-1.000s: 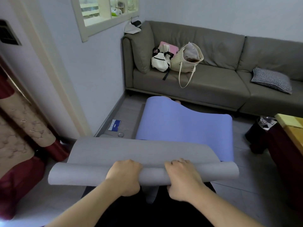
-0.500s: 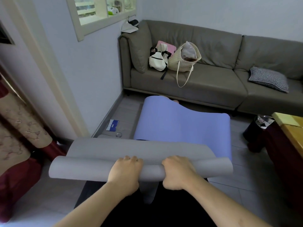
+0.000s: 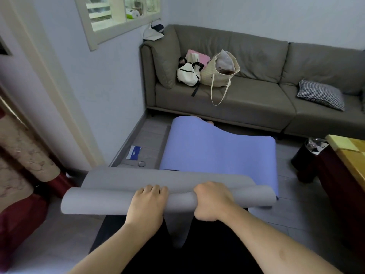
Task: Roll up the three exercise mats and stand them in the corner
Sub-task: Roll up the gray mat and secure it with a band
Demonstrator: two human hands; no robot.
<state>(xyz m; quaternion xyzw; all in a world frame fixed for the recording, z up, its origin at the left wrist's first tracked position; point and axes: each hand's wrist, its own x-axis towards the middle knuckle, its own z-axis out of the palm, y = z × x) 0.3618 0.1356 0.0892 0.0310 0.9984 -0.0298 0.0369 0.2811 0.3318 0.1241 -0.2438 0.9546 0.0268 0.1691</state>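
Grey mat (image 3: pixel 110 202): part-rolled, crosswise under your hands.
Left hand (image 3: pixel 147 204): grips the roll.
Right hand (image 3: pixel 212 200): grips it alongside.

The sofa (image 3: pixel 256 99) stands against the far wall; before it lies a flat mat (image 3: pixel 217 151), nearer still a half-rolled mat (image 3: pixel 118 202) (both hands on it).

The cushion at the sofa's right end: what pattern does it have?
The cushion has a black-and-white check, seen in the head view.
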